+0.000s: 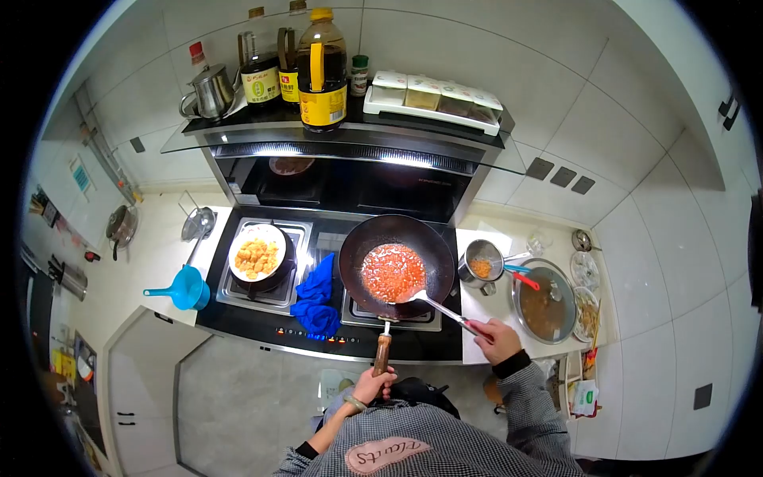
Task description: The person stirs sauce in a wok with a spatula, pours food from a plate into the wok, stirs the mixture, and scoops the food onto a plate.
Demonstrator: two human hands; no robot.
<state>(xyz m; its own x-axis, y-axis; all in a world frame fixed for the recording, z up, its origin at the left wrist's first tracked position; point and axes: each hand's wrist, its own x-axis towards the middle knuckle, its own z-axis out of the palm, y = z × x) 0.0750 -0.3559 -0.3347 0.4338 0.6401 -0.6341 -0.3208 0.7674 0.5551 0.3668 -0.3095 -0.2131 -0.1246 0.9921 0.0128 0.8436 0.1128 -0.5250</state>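
Note:
A dark wok [358, 254] stands on the right burner, with bubbling red-orange sauce [392, 272] in its bottom. My left hand [373, 385] is wrapped round the wok's wooden handle [382, 354]. In my right hand [496, 342] is the handle of a metal spatula [445, 309], whose head rests at the sauce's right edge, partly covered. On the left burner, a white bowl [236, 270] of golden fried pieces [257, 259] sits over a dark pan. A crumpled blue cloth [316, 298] lies between the burners.
Right of the wok stand a metal strainer cup [480, 261] and a large basin [520, 306] of brownish liquid. A blue ladle-like scoop [186, 292] is at the left counter edge. Sauce bottles [323, 75] and a seasoning box [433, 103] line the shelf above.

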